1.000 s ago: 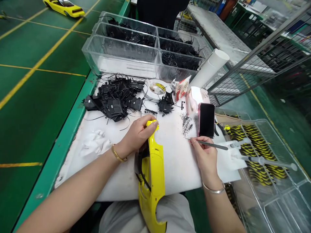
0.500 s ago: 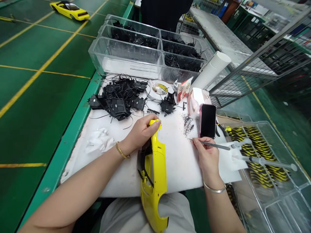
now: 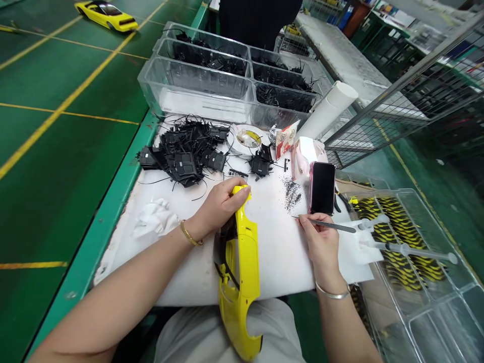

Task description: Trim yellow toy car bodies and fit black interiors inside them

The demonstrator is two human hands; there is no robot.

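Observation:
My left hand (image 3: 223, 202) grips the upper end of a yellow car body shell (image 3: 248, 262), which stands on its side with its lower end over my lap. Slim grey tweezers (image 3: 335, 225) are pinched in my right hand (image 3: 320, 239), their tip pointing left. Just above that tip lies a scatter of tiny black pieces (image 3: 292, 195) on the white table surface (image 3: 280, 252). A phone (image 3: 322, 188) with a dark screen leans right above my right hand.
Black wired parts (image 3: 183, 164) are heaped at the back left, before a clear divided tray (image 3: 196, 98). Crumpled tissue (image 3: 155, 218) lies left, a tape roll (image 3: 245, 139) behind. Syringes (image 3: 419, 252) and a tray of yellow-black parts (image 3: 401, 217) are right. A person (image 3: 257, 22) stands beyond.
Both hands keep nearly the same places and grips. The view has shifted very slightly, so the phone and the right-hand tray appear a little further left.

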